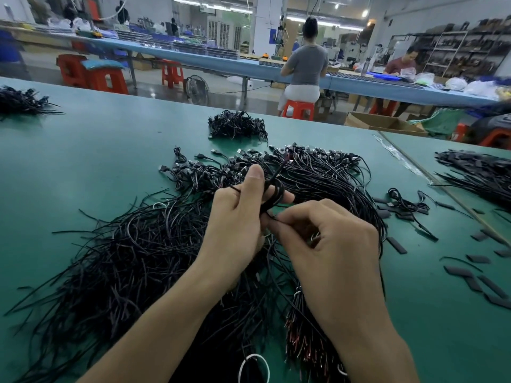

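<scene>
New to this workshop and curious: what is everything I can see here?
coiled cable: one, black, wound round the left fingers
cable pile: one, black, table centre under the hands
far bundle: one, black, beyond the pile
left heap: one, black, far left corner
right heap: one, black, right edge
flat strips: many, dark grey, scattered right of the pile
ring: one, white, near edge between the forearms
table: one, green, fills the foreground
stools: several, red, aisle behind
seated people: two, far blue bench
left grip: one bare hand, holds the coiled cable
right grip: one bare hand, pinches its loose end
</scene>
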The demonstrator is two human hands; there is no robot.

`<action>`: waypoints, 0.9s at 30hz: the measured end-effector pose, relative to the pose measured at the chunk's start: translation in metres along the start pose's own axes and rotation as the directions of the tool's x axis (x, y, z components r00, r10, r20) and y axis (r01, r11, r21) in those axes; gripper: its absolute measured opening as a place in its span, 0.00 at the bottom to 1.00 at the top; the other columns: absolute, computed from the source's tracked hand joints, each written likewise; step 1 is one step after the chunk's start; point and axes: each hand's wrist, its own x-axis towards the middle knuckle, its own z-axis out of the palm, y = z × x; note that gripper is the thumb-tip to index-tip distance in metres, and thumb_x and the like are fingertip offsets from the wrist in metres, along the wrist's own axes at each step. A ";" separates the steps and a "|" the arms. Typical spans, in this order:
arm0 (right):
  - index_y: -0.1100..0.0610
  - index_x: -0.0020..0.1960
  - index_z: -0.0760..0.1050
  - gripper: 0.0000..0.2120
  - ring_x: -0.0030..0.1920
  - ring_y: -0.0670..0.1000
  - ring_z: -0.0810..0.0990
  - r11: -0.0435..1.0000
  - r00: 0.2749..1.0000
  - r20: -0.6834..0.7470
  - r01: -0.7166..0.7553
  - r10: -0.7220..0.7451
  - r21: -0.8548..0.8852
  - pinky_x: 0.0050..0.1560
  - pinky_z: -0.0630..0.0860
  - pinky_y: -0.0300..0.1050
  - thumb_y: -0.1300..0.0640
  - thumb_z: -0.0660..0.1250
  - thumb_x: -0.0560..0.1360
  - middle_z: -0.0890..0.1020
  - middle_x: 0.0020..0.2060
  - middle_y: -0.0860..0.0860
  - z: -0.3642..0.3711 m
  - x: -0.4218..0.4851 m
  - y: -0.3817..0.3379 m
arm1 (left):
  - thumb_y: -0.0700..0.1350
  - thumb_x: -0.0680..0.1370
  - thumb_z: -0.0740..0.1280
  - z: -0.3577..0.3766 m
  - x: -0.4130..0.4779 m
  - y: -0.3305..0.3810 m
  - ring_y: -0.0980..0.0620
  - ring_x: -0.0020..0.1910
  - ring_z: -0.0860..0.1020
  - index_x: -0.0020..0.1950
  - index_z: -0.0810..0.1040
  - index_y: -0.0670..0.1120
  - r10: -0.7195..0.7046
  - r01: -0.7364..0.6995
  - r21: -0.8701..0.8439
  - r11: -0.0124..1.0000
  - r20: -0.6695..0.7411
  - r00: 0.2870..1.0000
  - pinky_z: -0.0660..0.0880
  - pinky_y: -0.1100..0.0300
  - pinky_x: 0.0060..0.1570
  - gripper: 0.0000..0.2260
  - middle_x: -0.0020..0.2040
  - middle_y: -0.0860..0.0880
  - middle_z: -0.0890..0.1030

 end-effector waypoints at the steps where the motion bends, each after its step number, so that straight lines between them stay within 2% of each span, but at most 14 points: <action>1: 0.50 0.45 0.83 0.03 0.44 0.38 0.78 0.997 0.999 0.005 0.040 -0.039 -0.061 0.42 0.74 0.29 0.58 0.75 0.73 0.79 0.40 0.40 0.001 0.000 -0.002 | 0.56 0.84 0.57 0.000 0.001 -0.001 0.55 0.19 0.61 0.32 0.82 0.46 -0.017 0.017 0.014 1.000 0.001 1.000 0.57 0.65 0.21 0.26 0.22 0.53 0.70; 3: 0.52 0.46 0.83 0.03 0.44 0.43 0.77 0.979 0.992 0.056 0.124 -0.116 -0.163 0.41 0.78 0.40 0.56 0.70 0.76 0.77 0.42 0.42 0.001 0.000 -0.004 | 0.56 0.83 0.57 -0.002 0.002 -0.001 0.55 0.19 0.58 0.28 0.73 0.47 -0.075 0.072 0.069 0.995 0.041 0.996 0.54 0.64 0.22 0.26 0.21 0.53 0.65; 5: 0.54 0.46 0.82 0.06 0.46 0.47 0.74 0.951 0.979 0.090 0.199 -0.183 -0.236 0.42 0.78 0.46 0.54 0.67 0.76 0.76 0.44 0.45 -0.002 0.000 -0.004 | 0.57 0.83 0.58 -0.005 0.002 0.000 0.55 0.20 0.57 0.27 0.67 0.49 -0.224 0.206 0.137 0.969 0.132 0.966 0.54 0.65 0.22 0.25 0.22 0.53 0.62; 8: 0.54 0.42 0.81 0.04 0.51 0.49 0.70 0.919 0.961 0.125 0.275 -0.249 -0.284 0.48 0.74 0.48 0.55 0.70 0.76 0.76 0.50 0.47 -0.010 0.002 -0.005 | 0.57 0.82 0.59 -0.012 0.001 0.004 0.57 0.20 0.56 0.25 0.67 0.51 -0.513 0.472 0.201 0.858 0.296 0.806 0.53 0.69 0.23 0.26 0.23 0.53 0.61; 10: 0.52 0.41 0.80 0.03 0.51 0.48 0.71 0.928 0.951 0.165 0.294 -0.260 -0.229 0.50 0.72 0.46 0.55 0.71 0.74 0.77 0.49 0.44 -0.014 0.003 -0.006 | 0.50 0.82 0.58 -0.017 0.001 0.004 0.58 0.20 0.56 0.27 0.67 0.52 -0.597 0.552 0.231 0.801 0.364 0.715 0.53 0.71 0.22 0.21 0.23 0.53 0.61; 13: 0.49 0.40 0.79 0.07 0.49 0.43 0.75 0.982 0.957 0.255 0.166 -0.138 -0.090 0.49 0.72 0.41 0.58 0.75 0.72 0.77 0.43 0.39 -0.018 0.004 -0.005 | 0.46 0.79 0.53 -0.017 0.001 0.000 0.59 0.19 0.56 0.25 0.67 0.52 -0.653 0.601 0.267 0.753 0.414 0.634 0.54 0.72 0.21 0.21 0.22 0.54 0.61; 16: 0.48 0.38 0.79 0.10 0.50 0.43 0.78 1.000 0.965 0.261 0.014 -0.008 -0.022 0.49 0.73 0.38 0.60 0.77 0.70 0.79 0.44 0.39 -0.020 0.004 0.000 | 0.54 0.79 0.55 -0.015 0.002 -0.002 0.60 0.18 0.56 0.23 0.66 0.51 -0.697 0.657 0.290 0.696 0.493 0.521 0.53 0.71 0.19 0.23 0.22 0.55 0.61; 18: 0.48 0.37 0.79 0.10 0.50 0.42 0.78 0.999 0.970 0.240 -0.038 0.044 -0.030 0.48 0.72 0.34 0.59 0.78 0.69 0.78 0.44 0.39 -0.020 0.004 0.001 | 0.59 0.73 0.59 -0.016 0.005 -0.003 0.59 0.19 0.56 0.25 0.66 0.52 -0.677 0.691 0.255 0.677 0.584 0.448 0.53 0.71 0.19 0.19 0.23 0.55 0.61; 19: 0.48 0.37 0.79 0.10 0.49 0.41 0.78 0.998 0.972 0.228 -0.052 0.061 -0.047 0.48 0.72 0.32 0.58 0.78 0.69 0.78 0.44 0.38 -0.020 0.004 0.003 | 0.60 0.71 0.61 -0.017 0.006 -0.003 0.60 0.20 0.55 0.28 0.67 0.52 -0.649 0.700 0.217 0.680 0.623 0.437 0.54 0.72 0.20 0.17 0.25 0.55 0.60; 22: 0.46 0.39 0.80 0.09 0.46 0.40 0.77 0.994 0.975 0.204 -0.078 0.091 -0.073 0.46 0.70 0.29 0.57 0.78 0.68 0.78 0.41 0.38 -0.021 0.005 0.006 | 0.58 0.69 0.67 -0.024 0.006 0.000 0.60 0.22 0.55 0.35 0.67 0.50 -0.570 0.648 0.198 0.736 0.697 0.435 0.53 0.71 0.21 0.15 0.29 0.54 0.59; 25: 0.42 0.48 0.80 0.12 0.47 0.39 0.76 0.990 0.957 0.262 -0.103 0.125 -0.097 0.46 0.69 0.27 0.54 0.77 0.69 0.78 0.41 0.38 -0.024 0.004 0.009 | 0.46 0.65 0.75 -0.025 0.000 0.003 0.59 0.23 0.62 0.45 0.74 0.42 -0.509 0.367 0.363 0.856 0.713 0.482 0.56 0.67 0.21 0.16 0.29 0.52 0.65; 27: 0.40 0.52 0.81 0.13 0.47 0.38 0.75 0.982 0.931 0.326 -0.125 0.165 -0.142 0.45 0.70 0.29 0.51 0.76 0.70 0.78 0.42 0.38 -0.024 0.003 0.011 | 0.42 0.66 0.78 -0.022 -0.003 0.005 0.59 0.24 0.65 0.43 0.77 0.46 -0.507 0.242 0.449 0.860 0.698 0.506 0.60 0.66 0.21 0.12 0.29 0.53 0.69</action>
